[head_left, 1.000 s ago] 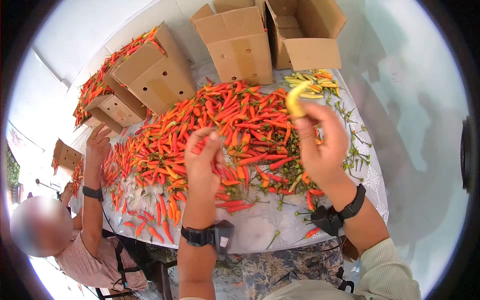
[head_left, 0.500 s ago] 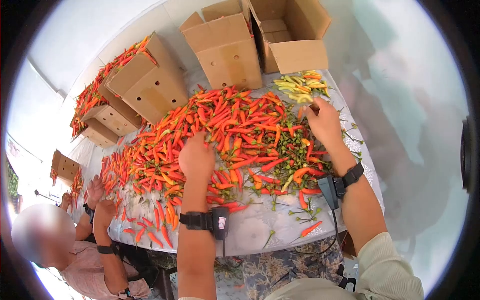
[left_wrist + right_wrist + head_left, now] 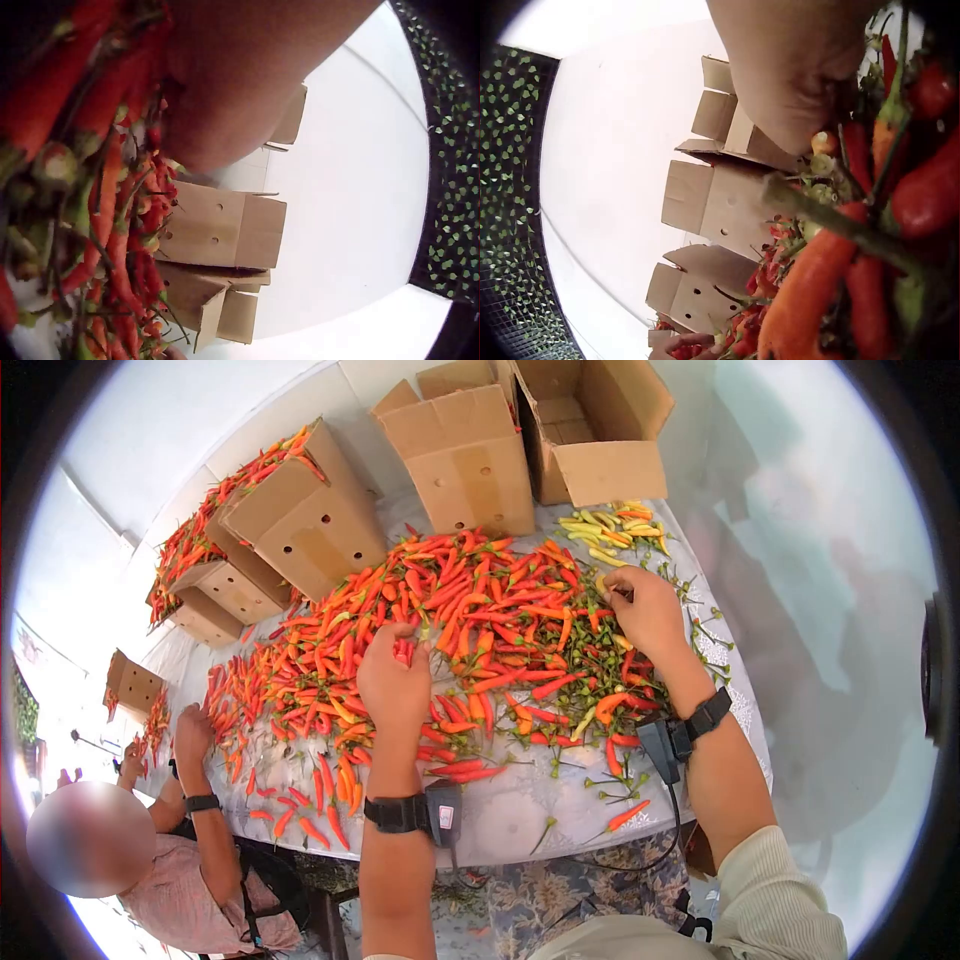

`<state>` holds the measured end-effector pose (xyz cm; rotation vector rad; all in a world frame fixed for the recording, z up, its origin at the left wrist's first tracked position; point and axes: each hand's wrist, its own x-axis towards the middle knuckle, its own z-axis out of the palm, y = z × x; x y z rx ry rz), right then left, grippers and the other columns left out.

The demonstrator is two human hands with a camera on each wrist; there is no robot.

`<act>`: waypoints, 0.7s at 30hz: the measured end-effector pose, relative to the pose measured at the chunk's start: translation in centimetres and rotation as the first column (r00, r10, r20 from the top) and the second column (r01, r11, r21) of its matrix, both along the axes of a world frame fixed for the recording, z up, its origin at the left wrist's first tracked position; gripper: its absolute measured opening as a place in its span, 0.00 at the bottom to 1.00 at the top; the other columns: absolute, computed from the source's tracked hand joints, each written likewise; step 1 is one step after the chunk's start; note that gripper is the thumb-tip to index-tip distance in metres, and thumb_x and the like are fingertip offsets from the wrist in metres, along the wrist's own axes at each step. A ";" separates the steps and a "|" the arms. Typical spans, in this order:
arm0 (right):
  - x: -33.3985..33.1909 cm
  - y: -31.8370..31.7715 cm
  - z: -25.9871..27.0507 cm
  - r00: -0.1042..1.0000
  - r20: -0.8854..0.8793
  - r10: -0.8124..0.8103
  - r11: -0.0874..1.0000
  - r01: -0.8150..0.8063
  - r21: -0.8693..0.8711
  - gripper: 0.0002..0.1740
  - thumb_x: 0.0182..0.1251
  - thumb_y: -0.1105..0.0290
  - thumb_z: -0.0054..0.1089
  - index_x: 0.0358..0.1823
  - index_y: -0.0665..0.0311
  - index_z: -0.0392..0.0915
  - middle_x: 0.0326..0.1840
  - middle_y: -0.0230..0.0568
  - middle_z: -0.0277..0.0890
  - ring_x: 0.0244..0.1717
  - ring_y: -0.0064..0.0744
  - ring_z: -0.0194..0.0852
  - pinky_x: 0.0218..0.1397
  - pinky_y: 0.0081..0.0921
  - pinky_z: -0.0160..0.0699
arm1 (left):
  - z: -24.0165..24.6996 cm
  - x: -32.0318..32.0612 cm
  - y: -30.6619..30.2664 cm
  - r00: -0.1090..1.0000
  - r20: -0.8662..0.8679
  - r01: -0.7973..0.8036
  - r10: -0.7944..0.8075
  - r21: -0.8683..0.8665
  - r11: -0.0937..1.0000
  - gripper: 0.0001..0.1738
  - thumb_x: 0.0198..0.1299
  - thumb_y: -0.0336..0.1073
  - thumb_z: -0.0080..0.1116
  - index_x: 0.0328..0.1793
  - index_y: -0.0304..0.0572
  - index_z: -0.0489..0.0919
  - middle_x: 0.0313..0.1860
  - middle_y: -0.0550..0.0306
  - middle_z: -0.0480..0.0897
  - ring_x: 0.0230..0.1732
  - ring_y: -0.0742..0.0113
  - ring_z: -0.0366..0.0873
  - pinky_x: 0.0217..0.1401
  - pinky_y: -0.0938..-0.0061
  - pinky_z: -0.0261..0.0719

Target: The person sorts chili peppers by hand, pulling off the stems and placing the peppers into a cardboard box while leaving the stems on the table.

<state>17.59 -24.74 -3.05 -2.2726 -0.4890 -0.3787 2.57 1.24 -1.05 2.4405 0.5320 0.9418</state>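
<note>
A large heap of red and orange chili peppers (image 3: 440, 595) covers the table in the head view. My left hand (image 3: 393, 680) is over its middle, with red chili peppers (image 3: 403, 650) showing inside the curled fingers. Close to its fingertips is a small pale green piece (image 3: 424, 631). To the right, my right hand (image 3: 648, 615) pinches a pale yellow chili pepper (image 3: 601, 585) between thumb and forefinger, mostly covered by the fingers. Just beyond it lies a small pile of yellow chili peppers (image 3: 610, 525). In both wrist views the hand's fingertips are hidden.
Cardboard boxes (image 3: 465, 460) line the back, with another open box (image 3: 610, 460) at right. A box on the left brims with red peppers (image 3: 225, 500). Loose green stems (image 3: 700, 610) lie along the right edge. Another person's hand (image 3: 193, 735) works at the heap's left end.
My right hand carried a raised yellow pepper over to the yellow pile, then drew back slightly toward me. My left hand dipped into the red heap and lifted slightly. The other person's hands shifted.
</note>
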 end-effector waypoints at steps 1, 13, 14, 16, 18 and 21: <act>0.1 0.0 -0.1 1.000 0.003 -0.009 1.000 0.009 0.013 0.09 0.55 0.73 0.61 0.39 0.60 0.80 0.34 0.46 0.80 0.35 0.42 0.79 0.41 0.33 0.77 | 0.3 -0.2 -0.5 0.998 0.063 0.005 -0.003 -0.035 0.999 0.15 0.48 0.30 0.66 0.44 0.39 0.78 0.36 0.52 0.82 0.38 0.59 0.80 0.45 0.70 0.75; -0.3 0.5 2.4 0.951 0.275 -0.141 0.897 0.005 0.442 0.10 0.59 0.74 0.58 0.43 0.63 0.76 0.39 0.42 0.77 0.34 0.36 0.78 0.36 0.29 0.75 | 1.0 -0.8 -3.9 0.883 0.343 0.453 -0.322 -0.440 0.775 0.13 0.53 0.27 0.66 0.45 0.36 0.77 0.37 0.62 0.78 0.37 0.79 0.74 0.42 0.83 0.74; -0.8 0.5 3.1 0.949 0.289 -0.130 0.893 -0.014 0.449 0.10 0.59 0.75 0.58 0.43 0.63 0.76 0.39 0.41 0.77 0.34 0.36 0.78 0.36 0.28 0.76 | 0.8 -0.7 -3.8 0.871 0.355 0.474 -0.338 -0.434 0.766 0.13 0.54 0.27 0.66 0.45 0.36 0.77 0.36 0.63 0.78 0.36 0.80 0.74 0.40 0.84 0.74; -0.9 0.4 2.9 0.955 0.275 -0.109 0.910 -0.015 0.415 0.11 0.59 0.75 0.58 0.44 0.64 0.76 0.39 0.41 0.77 0.36 0.35 0.78 0.36 0.27 0.76 | 0.4 -0.7 -3.8 0.860 0.366 0.501 -0.355 -0.475 0.723 0.13 0.54 0.28 0.66 0.45 0.36 0.77 0.35 0.63 0.78 0.32 0.81 0.73 0.34 0.86 0.73; -0.2 0.0 2.1 0.969 0.228 -0.094 0.943 0.013 0.331 0.11 0.59 0.75 0.58 0.44 0.63 0.76 0.41 0.42 0.77 0.38 0.35 0.78 0.36 0.27 0.77 | 0.6 -0.9 -4.0 0.857 0.371 0.513 -0.357 -0.561 0.650 0.13 0.54 0.28 0.66 0.45 0.36 0.77 0.33 0.65 0.77 0.28 0.83 0.72 0.28 0.88 0.70; 1.6 0.1 0.6 0.966 0.243 -0.094 0.867 -0.040 0.496 0.13 0.59 0.75 0.58 0.46 0.63 0.76 0.42 0.43 0.77 0.41 0.35 0.78 0.38 0.27 0.78 | 1.5 -1.5 -4.9 0.860 0.339 0.505 -0.382 -0.669 0.545 0.10 0.55 0.26 0.64 0.43 0.34 0.78 0.35 0.64 0.78 0.33 0.82 0.71 0.37 0.86 0.69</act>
